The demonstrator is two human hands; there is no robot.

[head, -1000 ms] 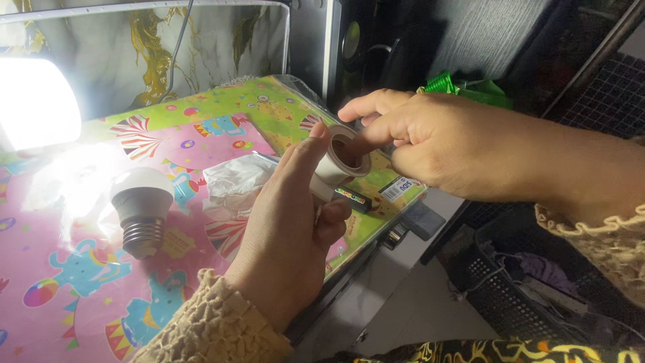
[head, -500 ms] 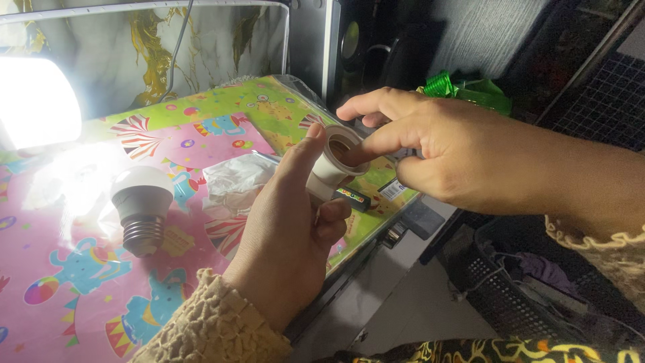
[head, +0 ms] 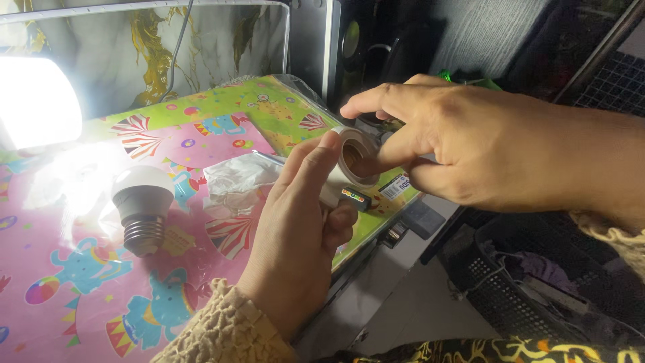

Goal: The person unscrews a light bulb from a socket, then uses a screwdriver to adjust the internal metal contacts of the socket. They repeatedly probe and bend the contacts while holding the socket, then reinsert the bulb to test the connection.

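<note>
My left hand [head: 295,235] grips a white lamp socket [head: 349,165] whose round open end faces right, above the table's right edge. My right hand [head: 470,144] is at that open end, thumb and curled fingers on its rim and the forefinger stretched out over it. The inside of the socket is partly hidden by my right thumb. A white bulb [head: 141,202] with a metal screw base lies on the table to the left, apart from both hands.
A colourful patterned sheet [head: 80,282] covers the table. A crumpled clear plastic wrapper [head: 235,181] lies near my left hand. A bright lit lamp [head: 37,101] glares at the far left. A dark mesh basket [head: 524,289] sits below right, off the table.
My right hand has shifted slightly left and down onto the socket's open end, its fingers closing more around the rim. The left hand and the bulb have stayed put.
</note>
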